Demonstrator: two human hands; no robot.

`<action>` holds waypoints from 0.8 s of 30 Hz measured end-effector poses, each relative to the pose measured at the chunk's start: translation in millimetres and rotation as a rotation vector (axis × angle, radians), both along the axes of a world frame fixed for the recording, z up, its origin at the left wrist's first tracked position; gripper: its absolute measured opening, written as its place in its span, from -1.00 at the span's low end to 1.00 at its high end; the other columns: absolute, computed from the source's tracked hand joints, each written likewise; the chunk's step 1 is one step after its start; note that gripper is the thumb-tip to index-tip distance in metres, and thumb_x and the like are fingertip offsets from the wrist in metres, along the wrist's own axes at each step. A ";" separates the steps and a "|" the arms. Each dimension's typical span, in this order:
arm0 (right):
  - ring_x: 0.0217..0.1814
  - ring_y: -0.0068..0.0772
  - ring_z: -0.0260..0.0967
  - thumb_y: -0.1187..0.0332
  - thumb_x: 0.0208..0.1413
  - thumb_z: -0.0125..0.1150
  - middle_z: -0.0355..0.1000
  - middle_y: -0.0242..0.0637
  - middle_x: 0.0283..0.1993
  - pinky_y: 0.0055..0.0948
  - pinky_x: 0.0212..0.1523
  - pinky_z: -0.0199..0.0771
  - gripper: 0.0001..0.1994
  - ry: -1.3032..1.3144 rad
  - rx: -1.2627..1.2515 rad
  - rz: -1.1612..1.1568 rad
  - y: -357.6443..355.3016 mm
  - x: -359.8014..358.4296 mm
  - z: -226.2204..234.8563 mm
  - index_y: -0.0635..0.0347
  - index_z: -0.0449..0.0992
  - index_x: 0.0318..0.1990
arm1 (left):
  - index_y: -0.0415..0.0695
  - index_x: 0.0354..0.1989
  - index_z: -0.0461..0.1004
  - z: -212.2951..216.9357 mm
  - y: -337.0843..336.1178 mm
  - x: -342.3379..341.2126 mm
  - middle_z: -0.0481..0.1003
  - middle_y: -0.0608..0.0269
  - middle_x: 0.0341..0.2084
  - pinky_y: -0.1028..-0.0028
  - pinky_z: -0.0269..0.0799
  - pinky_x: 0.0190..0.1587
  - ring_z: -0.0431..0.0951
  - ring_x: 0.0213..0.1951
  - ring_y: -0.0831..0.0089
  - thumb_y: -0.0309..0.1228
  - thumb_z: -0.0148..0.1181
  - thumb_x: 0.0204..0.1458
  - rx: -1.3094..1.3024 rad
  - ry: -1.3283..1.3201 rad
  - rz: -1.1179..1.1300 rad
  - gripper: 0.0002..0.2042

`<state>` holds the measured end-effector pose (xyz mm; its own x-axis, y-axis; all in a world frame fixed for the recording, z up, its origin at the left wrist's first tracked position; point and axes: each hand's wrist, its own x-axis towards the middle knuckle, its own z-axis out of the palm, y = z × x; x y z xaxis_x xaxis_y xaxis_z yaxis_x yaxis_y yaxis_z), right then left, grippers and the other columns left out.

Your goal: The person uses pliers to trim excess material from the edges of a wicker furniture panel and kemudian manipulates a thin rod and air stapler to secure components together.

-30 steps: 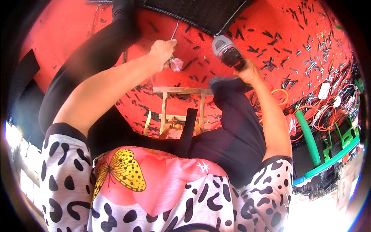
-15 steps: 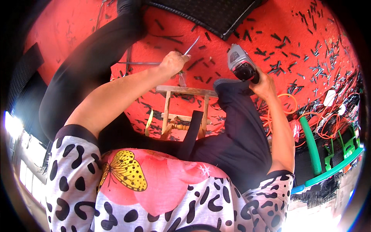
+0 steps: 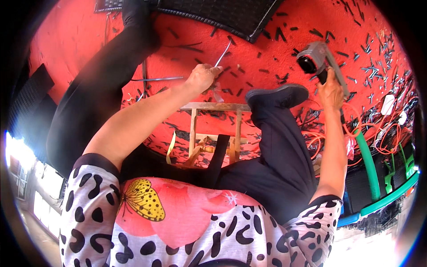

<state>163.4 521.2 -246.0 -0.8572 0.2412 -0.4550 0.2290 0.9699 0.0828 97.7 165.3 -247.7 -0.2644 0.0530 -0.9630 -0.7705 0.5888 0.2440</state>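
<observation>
My left hand (image 3: 202, 76) is stretched out over the red floor (image 3: 71, 49), pinching a thin pale strip (image 3: 222, 54) that slants up toward the dark woven mat (image 3: 231, 15). My right hand (image 3: 330, 89) grips the handle of a grey power tool (image 3: 316, 58), held above my black shoe (image 3: 276, 95). Between my legs stands a small wooden stool frame (image 3: 215, 129). Short dark offcuts (image 3: 373, 62) litter the floor, with orange cord (image 3: 382, 133) and a green hose (image 3: 367, 164) at my right.

Bright daylight all over, blown-out white glare along the bottom corners and left edge, heavy fisheye bending with a black rim, centre stays pretty sharp
</observation>
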 end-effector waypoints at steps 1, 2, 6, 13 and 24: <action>-0.25 0.05 0.35 0.37 -0.22 0.18 0.37 0.03 -0.25 -0.17 -0.24 0.34 -0.49 -0.002 -0.003 -0.007 8.6 -0.1 -5.0 0.12 0.17 -0.03 | -0.17 -0.67 0.27 3.6 3.7 0.1 0.26 0.33 -0.78 0.52 0.10 -0.81 0.25 -0.79 0.53 -0.21 0.00 -0.01 0.006 -0.007 -0.012 -0.68; -0.26 0.02 0.35 0.34 -0.20 0.19 0.37 0.01 -0.26 -0.16 -0.23 0.33 -0.49 -0.033 0.089 0.010 17.4 0.3 -10.0 0.11 0.14 -0.03 | -0.16 -0.67 0.26 5.1 6.6 0.1 0.26 0.32 -0.78 0.53 0.11 -0.80 0.27 -0.78 0.53 -0.20 0.00 -0.01 0.012 -0.015 -0.023 -0.68; -0.23 -0.08 0.35 0.28 -0.16 0.19 0.37 -0.07 -0.29 -0.16 -0.23 0.31 -0.45 -0.032 0.169 0.052 35.2 7.0 -32.6 0.05 0.07 0.01 | -0.16 -0.68 0.26 -0.1 7.0 5.1 0.28 0.30 -0.78 0.54 0.11 -0.80 0.28 -0.78 0.53 -0.20 -0.02 0.00 0.031 -0.025 0.026 -0.67; -0.18 -0.11 0.32 0.16 -0.16 0.18 0.37 -0.11 -0.21 -0.25 -0.25 0.33 -0.65 0.338 -0.474 -0.094 -44.3 -24.3 -34.9 0.18 0.38 -0.25 | -0.16 -0.62 0.27 4.8 4.3 8.0 0.27 0.31 -0.77 0.57 0.09 -0.78 0.25 -0.77 0.55 -0.20 -0.03 0.00 0.003 -0.082 0.051 -0.70; -0.19 -0.05 0.36 -0.11 -0.18 0.11 0.41 -0.06 -0.30 -0.17 -0.25 0.36 -0.51 -0.111 -0.472 -0.358 -159.3 -73.7 -96.6 0.19 0.44 -0.34 | -0.15 -0.54 0.27 4.3 -6.0 0.9 0.13 0.40 -0.79 0.54 0.01 -0.77 0.10 -0.78 0.59 -0.20 -0.02 0.00 0.027 -0.120 0.133 -0.73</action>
